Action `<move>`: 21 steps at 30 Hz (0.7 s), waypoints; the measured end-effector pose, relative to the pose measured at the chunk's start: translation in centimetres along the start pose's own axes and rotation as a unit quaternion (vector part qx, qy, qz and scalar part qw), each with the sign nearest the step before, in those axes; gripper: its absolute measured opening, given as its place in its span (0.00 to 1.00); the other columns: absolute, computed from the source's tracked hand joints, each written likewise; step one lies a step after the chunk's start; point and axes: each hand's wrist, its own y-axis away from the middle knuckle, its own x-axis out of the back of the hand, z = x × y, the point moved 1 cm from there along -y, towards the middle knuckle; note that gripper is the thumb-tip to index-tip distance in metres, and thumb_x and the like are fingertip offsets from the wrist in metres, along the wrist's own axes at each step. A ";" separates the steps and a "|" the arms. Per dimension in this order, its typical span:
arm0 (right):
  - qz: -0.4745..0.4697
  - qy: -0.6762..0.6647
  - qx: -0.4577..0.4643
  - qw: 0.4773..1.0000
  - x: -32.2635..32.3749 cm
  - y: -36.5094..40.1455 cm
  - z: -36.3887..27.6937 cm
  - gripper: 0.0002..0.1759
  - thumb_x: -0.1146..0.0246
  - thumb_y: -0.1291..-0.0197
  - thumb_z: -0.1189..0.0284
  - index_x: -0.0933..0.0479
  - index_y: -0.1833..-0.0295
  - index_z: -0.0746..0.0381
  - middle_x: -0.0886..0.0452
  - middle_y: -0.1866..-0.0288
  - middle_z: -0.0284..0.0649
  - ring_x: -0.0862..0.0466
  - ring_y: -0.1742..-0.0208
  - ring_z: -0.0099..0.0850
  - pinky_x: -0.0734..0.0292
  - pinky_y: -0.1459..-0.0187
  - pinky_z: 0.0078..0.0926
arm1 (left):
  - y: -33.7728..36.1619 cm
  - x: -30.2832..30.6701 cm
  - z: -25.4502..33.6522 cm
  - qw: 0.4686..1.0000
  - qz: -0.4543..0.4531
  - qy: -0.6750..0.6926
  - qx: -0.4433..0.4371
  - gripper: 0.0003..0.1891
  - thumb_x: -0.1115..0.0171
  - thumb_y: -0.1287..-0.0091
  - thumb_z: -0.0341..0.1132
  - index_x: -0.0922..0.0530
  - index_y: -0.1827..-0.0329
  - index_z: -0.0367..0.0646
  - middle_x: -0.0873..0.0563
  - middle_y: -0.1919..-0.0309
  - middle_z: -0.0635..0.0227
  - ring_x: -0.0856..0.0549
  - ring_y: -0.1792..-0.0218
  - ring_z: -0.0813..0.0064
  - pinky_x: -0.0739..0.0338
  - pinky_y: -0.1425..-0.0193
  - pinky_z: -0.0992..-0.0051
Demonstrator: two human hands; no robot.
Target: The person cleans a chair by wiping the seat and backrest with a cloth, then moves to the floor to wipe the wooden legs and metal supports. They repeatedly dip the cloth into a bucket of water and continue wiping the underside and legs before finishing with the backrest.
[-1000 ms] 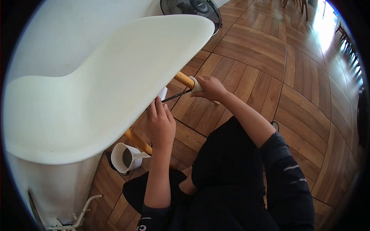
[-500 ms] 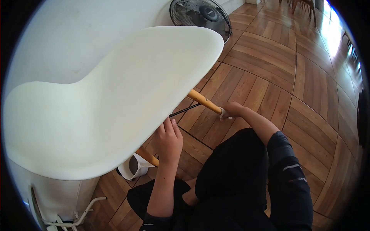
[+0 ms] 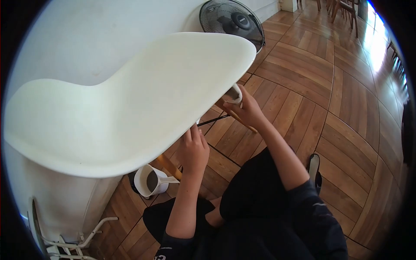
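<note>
A white moulded chair (image 3: 130, 108) with wooden legs fills the left and middle of the view, tilted beside the wall. My left hand (image 3: 193, 149) is closed at the lower edge of its seat, the fingertips partly hidden beneath. My right hand (image 3: 249, 108) grips a whitish cloth (image 3: 237, 94) near the top of a wooden leg (image 3: 242, 121), just under the seat edge. The seat covers part of the cloth. A black metal brace (image 3: 214, 120) runs between my hands.
A white pitcher (image 3: 162, 186) with greyish contents stands on the wooden floor (image 3: 299, 104) near my left forearm. A black fan (image 3: 238, 21) is by the wall behind the chair. White metal tubing (image 3: 82, 245) lies lower left. Wooden chairs (image 3: 344, 13) stand far off.
My right hand has moved up the wooden leg with the cloth, from its foot end to near the seat. My left hand stays at the seat edge. The view shifted slightly.
</note>
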 end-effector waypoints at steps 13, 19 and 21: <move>0.195 0.085 0.073 0.974 -2.6 -0.3 3.7 0.23 0.43 0.41 0.73 0.33 0.38 0.59 0.30 0.41 0.48 0.29 0.40 0.42 0.34 0.41 0.37 | 8.7 4.0 -2.4 0.958 0.120 0.229 0.122 0.20 0.46 0.34 0.30 0.33 0.40 0.35 0.27 0.46 0.53 0.27 0.44 0.58 0.31 0.43 0.63; 0.142 -0.228 -0.146 0.952 -4.5 -2.9 8.4 0.14 0.49 0.36 0.68 0.30 0.47 0.60 0.27 0.71 0.34 0.27 0.76 0.21 0.32 0.75 0.20 | 9.8 4.1 -6.4 0.942 0.094 0.217 0.236 0.22 0.44 0.33 0.32 0.36 0.38 0.37 0.26 0.49 0.55 0.26 0.47 0.61 0.32 0.45 0.68; 0.097 -0.237 -0.167 0.952 -3.6 -2.6 6.7 0.15 0.49 0.36 0.68 0.31 0.46 0.60 0.25 0.70 0.35 0.25 0.74 0.23 0.30 0.73 0.21 | 10.4 3.0 -7.6 0.937 0.047 0.247 0.245 0.23 0.42 0.34 0.34 0.36 0.39 0.35 0.24 0.50 0.54 0.23 0.48 0.61 0.29 0.45 0.67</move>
